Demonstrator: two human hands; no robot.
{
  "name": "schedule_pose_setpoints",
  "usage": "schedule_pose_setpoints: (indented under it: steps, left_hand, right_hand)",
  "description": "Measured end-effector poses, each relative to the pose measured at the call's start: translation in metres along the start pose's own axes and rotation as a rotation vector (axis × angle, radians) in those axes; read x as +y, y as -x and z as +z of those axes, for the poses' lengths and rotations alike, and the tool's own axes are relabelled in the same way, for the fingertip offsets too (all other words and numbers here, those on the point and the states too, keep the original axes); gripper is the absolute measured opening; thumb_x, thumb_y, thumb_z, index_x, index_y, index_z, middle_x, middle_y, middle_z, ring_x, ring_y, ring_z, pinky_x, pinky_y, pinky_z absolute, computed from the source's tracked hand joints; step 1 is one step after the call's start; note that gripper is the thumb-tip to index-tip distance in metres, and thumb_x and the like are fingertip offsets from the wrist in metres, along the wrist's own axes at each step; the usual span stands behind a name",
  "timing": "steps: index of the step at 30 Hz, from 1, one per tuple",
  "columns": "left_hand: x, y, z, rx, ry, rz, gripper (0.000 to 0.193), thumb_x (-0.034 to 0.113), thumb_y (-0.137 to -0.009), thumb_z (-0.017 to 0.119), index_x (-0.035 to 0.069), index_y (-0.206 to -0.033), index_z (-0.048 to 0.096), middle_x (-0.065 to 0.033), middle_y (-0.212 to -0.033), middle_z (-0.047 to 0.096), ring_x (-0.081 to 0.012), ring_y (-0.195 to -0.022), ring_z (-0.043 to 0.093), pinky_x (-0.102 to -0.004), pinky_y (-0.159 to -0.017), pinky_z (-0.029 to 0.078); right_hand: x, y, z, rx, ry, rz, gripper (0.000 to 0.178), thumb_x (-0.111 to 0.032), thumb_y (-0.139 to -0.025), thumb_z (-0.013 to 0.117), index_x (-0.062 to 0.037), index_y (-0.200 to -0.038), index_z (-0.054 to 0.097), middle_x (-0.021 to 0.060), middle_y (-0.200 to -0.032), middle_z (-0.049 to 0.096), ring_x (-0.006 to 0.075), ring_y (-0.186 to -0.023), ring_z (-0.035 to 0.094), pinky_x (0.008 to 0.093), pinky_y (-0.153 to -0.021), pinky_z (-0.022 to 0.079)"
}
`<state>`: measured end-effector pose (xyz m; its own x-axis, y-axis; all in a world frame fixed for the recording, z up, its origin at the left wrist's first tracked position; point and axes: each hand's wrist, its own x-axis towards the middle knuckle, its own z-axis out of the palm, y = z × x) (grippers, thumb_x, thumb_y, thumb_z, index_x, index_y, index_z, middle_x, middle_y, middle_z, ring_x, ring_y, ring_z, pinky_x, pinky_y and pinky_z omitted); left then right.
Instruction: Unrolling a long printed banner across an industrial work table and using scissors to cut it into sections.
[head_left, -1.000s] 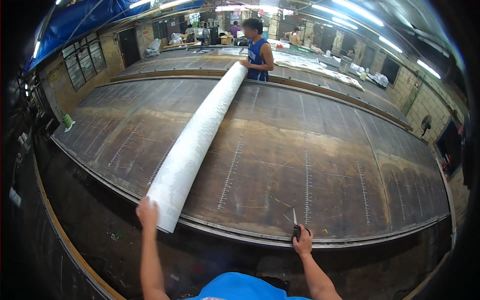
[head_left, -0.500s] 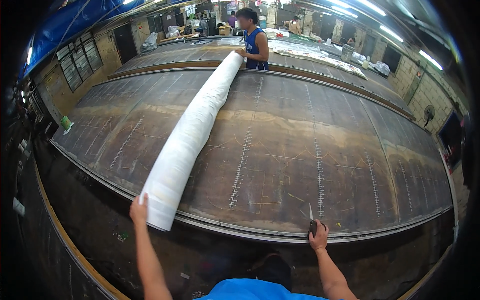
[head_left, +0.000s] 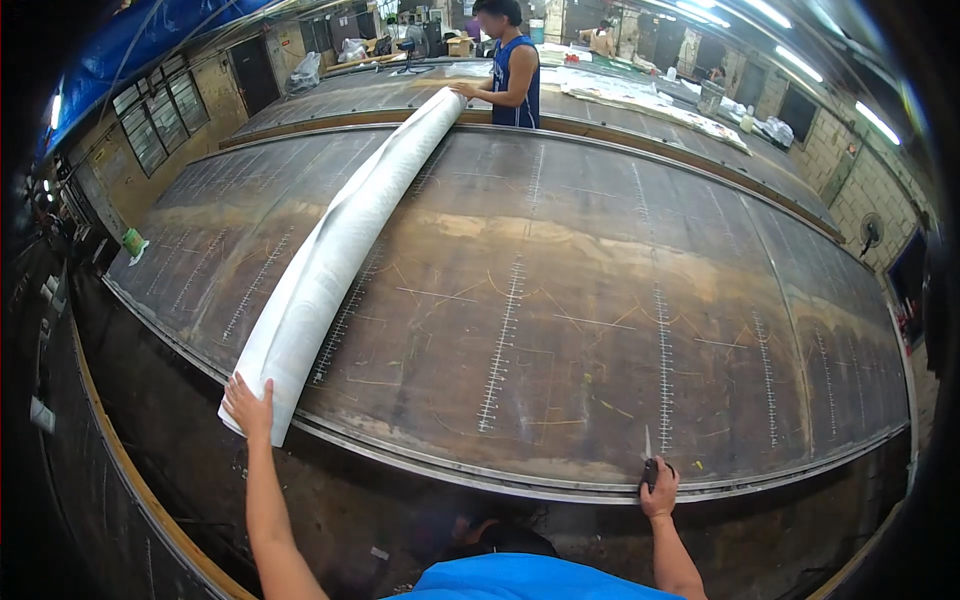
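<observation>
A long white roll of sheet material (head_left: 335, 255) lies across the big dark table (head_left: 590, 370), its near end sticking out past the front edge. My left hand (head_left: 250, 405) lies on that near end, fingers spread over its surface. At the front edge on the right, my right hand (head_left: 659, 492) is closed around the dark handles of a pair of scissors (head_left: 648, 462), blades pointing away from me over the tabletop. Across the table, a co-worker in a blue sleeveless top (head_left: 517, 75) has a hand at the roll's far end.
White ruled tick lines (head_left: 500, 345) mark the tabletop. Behind the co-worker stands another long table (head_left: 390, 92), with white sheets (head_left: 650, 105) on its right part. A green container (head_left: 133, 241) sits at the left corner. A wall fan (head_left: 871, 231) is at right.
The roll has shifted left along the table, and its surface looks turned. My left hand has moved left with it and now lies flatter. The scissors stay in my right hand.
</observation>
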<state>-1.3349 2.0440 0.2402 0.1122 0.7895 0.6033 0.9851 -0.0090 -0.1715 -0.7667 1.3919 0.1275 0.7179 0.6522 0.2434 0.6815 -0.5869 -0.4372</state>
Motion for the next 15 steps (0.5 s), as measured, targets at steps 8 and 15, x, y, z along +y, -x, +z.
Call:
schedule_pose_setpoints:
  steps: [8, 15]
  left_hand:
    - [-0.052, -0.079, 0.015, -0.402, 0.253, -0.141, 0.077, 0.064, -0.092, 0.050, 0.002, -0.138, 0.050, -0.0186, -0.137, 0.055, -0.0358, -0.128, 0.049, -0.0491, -0.107, 0.035]
    - [-0.090, -0.091, 0.060, -0.101, 0.303, 0.382, 0.044, 0.026, -0.098, 0.052, 0.004, -0.136, 0.050, -0.0175, -0.136, 0.052, -0.0351, -0.129, 0.046, -0.0469, -0.109, 0.034]
  right_hand:
    - [-0.001, 0.003, 0.005, 0.026, 0.086, 0.102, 0.073, -0.007, -0.068, 0.060, -0.0042, -0.139, 0.044, 0.0191, -0.120, 0.056, 0.0408, -0.116, 0.048, 0.0497, -0.107, 0.032]
    - [-0.030, -0.011, 0.032, 0.232, 0.010, 0.318, 0.066, 0.000, -0.078, 0.057, -0.0039, -0.142, 0.042, 0.0199, -0.130, 0.053, 0.0400, -0.123, 0.047, 0.0484, -0.109, 0.030]
